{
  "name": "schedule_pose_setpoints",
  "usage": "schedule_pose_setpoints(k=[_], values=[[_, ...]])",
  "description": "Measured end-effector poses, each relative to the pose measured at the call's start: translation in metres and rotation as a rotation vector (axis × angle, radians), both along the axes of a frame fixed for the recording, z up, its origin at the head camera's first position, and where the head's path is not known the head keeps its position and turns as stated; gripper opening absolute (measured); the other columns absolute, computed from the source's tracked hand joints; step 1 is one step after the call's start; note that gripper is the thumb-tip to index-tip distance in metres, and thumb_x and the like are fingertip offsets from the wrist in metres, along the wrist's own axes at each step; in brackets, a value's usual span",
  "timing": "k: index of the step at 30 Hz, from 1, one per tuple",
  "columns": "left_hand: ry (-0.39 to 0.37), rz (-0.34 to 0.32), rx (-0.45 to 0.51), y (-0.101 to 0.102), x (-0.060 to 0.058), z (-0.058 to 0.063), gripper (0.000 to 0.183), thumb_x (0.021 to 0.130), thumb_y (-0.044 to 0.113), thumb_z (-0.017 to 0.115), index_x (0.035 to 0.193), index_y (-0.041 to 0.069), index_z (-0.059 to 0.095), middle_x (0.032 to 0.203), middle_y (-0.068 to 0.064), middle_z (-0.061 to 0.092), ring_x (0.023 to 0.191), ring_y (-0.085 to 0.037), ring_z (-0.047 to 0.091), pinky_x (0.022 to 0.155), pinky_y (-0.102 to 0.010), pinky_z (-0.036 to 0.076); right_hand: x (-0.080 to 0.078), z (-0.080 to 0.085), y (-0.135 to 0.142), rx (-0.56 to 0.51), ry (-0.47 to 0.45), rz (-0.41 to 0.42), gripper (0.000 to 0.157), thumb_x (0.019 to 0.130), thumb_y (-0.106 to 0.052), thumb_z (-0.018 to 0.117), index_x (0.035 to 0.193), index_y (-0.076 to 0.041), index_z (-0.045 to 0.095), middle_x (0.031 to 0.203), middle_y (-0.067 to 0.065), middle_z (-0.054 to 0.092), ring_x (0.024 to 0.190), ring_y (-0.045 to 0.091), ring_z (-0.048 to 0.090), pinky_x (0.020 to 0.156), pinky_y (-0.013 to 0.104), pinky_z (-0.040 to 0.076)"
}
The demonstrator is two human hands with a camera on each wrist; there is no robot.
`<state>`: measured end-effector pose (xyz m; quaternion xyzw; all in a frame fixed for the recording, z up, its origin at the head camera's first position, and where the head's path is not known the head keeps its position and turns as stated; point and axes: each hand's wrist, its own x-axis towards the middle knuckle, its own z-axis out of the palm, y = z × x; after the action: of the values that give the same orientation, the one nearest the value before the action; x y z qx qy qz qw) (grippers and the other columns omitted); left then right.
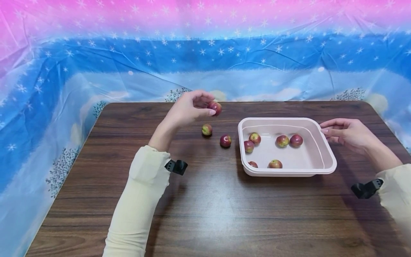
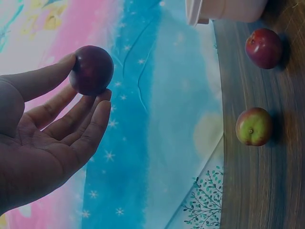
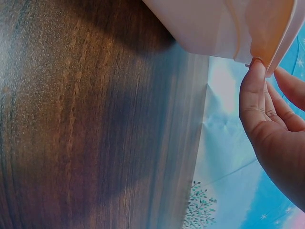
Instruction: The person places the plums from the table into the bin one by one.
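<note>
My left hand is raised over the table's far side and pinches a dark red plum between thumb and fingertips. In the left wrist view this plum shows clear of the table. Below the hand lie a green-and-red plum and a red plum. To their right stands a pale pink plastic basin with several plums inside, some against its left wall. My right hand pinches the basin's right rim; the right wrist view shows fingertips on either side of that rim.
Everything stands on a dark wood-grain table. Behind it and along the left hangs a pink and blue snowflake cloth. Black wrist mounts sit at both pale yellow sleeves.
</note>
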<state>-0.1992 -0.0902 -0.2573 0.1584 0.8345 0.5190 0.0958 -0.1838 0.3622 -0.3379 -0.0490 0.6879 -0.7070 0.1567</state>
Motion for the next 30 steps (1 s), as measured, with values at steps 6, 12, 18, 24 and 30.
schedule_pose_setpoints(k=[6, 12, 18, 24, 30], values=[[0.007, -0.015, -0.012, 0.004, 0.001, -0.001, 0.037, 0.082, 0.007, 0.068, 0.117, 0.003, 0.057, 0.108, -0.009, 0.062, 0.1, -0.018, 0.057, 0.087, -0.03, 0.044, 0.0, 0.0, 0.0, 0.0, 0.001, 0.002, 0.025, 0.086, 0.012, 0.053, 0.091, -0.006, 0.069, 0.083, 0.007, 0.068, 0.074, 0.014, 0.064, 0.061, 0.027, 0.052], [0.016, -0.038, -0.002, 0.012, 0.0, -0.002, 0.036, 0.082, 0.005, 0.068, 0.116, 0.002, 0.057, 0.107, -0.011, 0.063, 0.099, -0.018, 0.058, 0.087, -0.029, 0.044, 0.0, 0.0, 0.001, 0.003, -0.002, 0.005, 0.025, 0.086, 0.013, 0.052, 0.092, -0.006, 0.069, 0.084, 0.007, 0.068, 0.075, 0.014, 0.064, 0.062, 0.027, 0.053], [0.038, -0.069, -0.039, 0.025, -0.002, -0.006, 0.035, 0.083, 0.007, 0.067, 0.115, 0.004, 0.057, 0.108, -0.008, 0.063, 0.1, -0.016, 0.058, 0.088, -0.028, 0.043, 0.0, 0.0, 0.001, -0.032, -0.012, 0.009, 0.024, 0.085, 0.013, 0.053, 0.092, -0.005, 0.069, 0.085, 0.008, 0.068, 0.076, 0.014, 0.065, 0.062, 0.028, 0.053], [0.05, -0.092, -0.053, 0.039, 0.0, -0.004, 0.034, 0.082, 0.008, 0.068, 0.114, 0.005, 0.058, 0.108, -0.006, 0.062, 0.098, -0.014, 0.058, 0.087, -0.026, 0.043, 0.0, 0.001, 0.0, -0.005, -0.022, -0.009, 0.026, 0.086, 0.012, 0.053, 0.091, -0.007, 0.069, 0.084, 0.007, 0.069, 0.076, 0.013, 0.064, 0.063, 0.027, 0.053], [0.031, -0.108, -0.054, 0.054, 0.004, -0.008, 0.036, 0.081, 0.007, 0.069, 0.115, 0.005, 0.058, 0.109, -0.007, 0.062, 0.099, -0.015, 0.057, 0.088, -0.024, 0.042, 0.001, 0.002, 0.0, 0.038, -0.032, -0.034, 0.026, 0.085, 0.011, 0.055, 0.09, -0.009, 0.07, 0.083, 0.005, 0.068, 0.075, 0.013, 0.064, 0.062, 0.027, 0.053]])
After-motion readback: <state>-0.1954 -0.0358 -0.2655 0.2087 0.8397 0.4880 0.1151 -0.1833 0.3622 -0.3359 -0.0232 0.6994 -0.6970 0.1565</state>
